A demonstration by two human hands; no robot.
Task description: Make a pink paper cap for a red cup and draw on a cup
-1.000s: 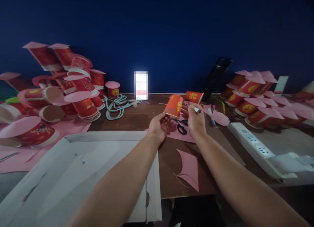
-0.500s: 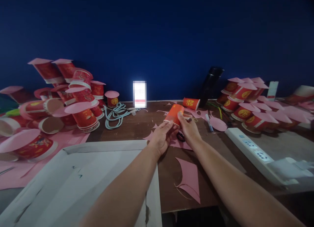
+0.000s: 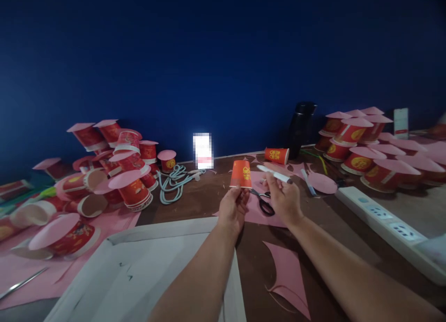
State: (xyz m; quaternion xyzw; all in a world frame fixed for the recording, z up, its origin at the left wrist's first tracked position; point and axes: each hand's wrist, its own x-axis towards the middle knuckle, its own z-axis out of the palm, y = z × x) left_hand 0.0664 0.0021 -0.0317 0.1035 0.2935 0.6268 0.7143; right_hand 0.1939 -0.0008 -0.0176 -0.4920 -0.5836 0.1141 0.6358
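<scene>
My left hand [image 3: 232, 208] pinches the rim of an upside-down red paper cup [image 3: 241, 174] with gold print, held upright above the brown table [image 3: 195, 201]. My right hand [image 3: 284, 201] is closed on a white marker pen [image 3: 275, 174], whose tip points right, just right of the cup and apart from it. Below the hands lie black-handled scissors [image 3: 264, 202] on a pink paper sheet [image 3: 256, 213].
Piles of red cups capped with pink paper discs stand at left [image 3: 118, 173] and right [image 3: 362, 145]. Also here: another red cup lying on its side [image 3: 276, 155], a black flask [image 3: 299, 124], a white power strip [image 3: 386, 220], a coiled cord [image 3: 172, 180], a white board [image 3: 139, 275], a pink offcut [image 3: 287, 275].
The right hand has come off the cup and drawn back to the right with the marker. The left hand has turned the cup upright. The camera view has tilted upward.
</scene>
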